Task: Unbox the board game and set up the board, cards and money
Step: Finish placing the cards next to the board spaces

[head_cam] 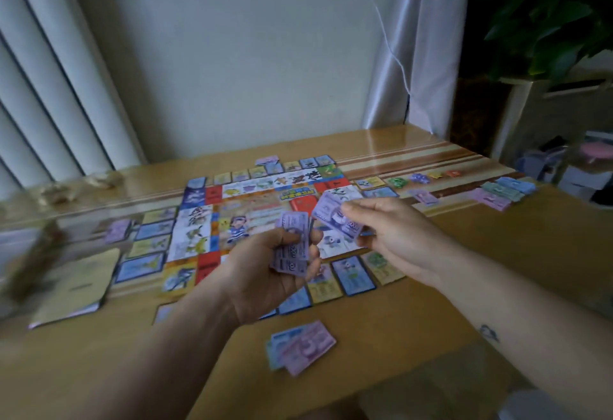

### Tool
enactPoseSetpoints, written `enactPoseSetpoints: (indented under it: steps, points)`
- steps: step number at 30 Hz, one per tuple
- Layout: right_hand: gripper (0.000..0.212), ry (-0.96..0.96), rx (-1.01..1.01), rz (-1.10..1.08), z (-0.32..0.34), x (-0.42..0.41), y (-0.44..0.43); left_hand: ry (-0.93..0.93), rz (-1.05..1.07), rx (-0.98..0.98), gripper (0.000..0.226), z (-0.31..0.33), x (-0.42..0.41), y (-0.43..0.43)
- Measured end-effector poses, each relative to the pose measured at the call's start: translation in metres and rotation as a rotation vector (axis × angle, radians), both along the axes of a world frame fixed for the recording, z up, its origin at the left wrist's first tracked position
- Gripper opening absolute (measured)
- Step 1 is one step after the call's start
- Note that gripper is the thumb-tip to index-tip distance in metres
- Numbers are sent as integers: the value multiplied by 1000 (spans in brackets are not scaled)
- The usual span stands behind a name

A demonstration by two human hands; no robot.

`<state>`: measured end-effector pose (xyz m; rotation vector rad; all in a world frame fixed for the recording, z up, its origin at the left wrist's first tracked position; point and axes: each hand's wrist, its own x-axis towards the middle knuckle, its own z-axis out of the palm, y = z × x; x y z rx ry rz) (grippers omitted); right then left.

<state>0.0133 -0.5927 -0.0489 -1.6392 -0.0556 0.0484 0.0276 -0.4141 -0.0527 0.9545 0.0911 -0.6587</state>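
The colourful game board point(252, 210) lies unfolded in the middle of the wooden table point(497, 253), ringed by blue and yellow cards point(353, 275). My left hand point(265, 273) grips a stack of purple banknotes point(292, 247) above the board's near edge. My right hand point(394, 237) pinches a single purple banknote point(335, 215) just to the right of that stack. A small pile of blue and pink notes point(300, 348) lies on the table in front of me. More note piles point(504, 190) sit at the far right.
A yellow booklet point(76, 283) lies at the left, next to a blurred object at the frame's edge. Small coloured pieces point(419, 178) line the table's far right. Vertical blinds, a wall and a curtain stand behind the table; a potted plant point(547, 18) is at the right.
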Motion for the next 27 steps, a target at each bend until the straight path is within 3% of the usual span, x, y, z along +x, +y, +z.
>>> enactPoseSetpoints:
  steps: [1, 6, 9, 14, 19, 24, 27]
  points:
    - [10, 10, -38, 56, -1, -2, 6, -11, 37, 8, 30, -1, -3, 15]
    - [12, -71, -726, 450, -11, -24, 38, -67, 191, -54, 41, 0, -14, 63]
    - [6, -102, -801, 428, -24, -31, 50, -61, 196, -76, 41, 1, -22, 69]
    - [24, -306, -1103, 230, -38, -36, 47, 75, 171, -146, 27, -1, -28, 66]
    - [8, -345, -583, 48, 0, -18, 45, 61, 99, -145, 34, 4, -20, 50]
    - [28, -55, -199, 3, 17, 7, 44, -163, 47, -32, 56, 14, -2, 22]
    - [23, 76, -42, -39, 11, 18, 42, -315, 1, 76, 41, 20, 14, 9]
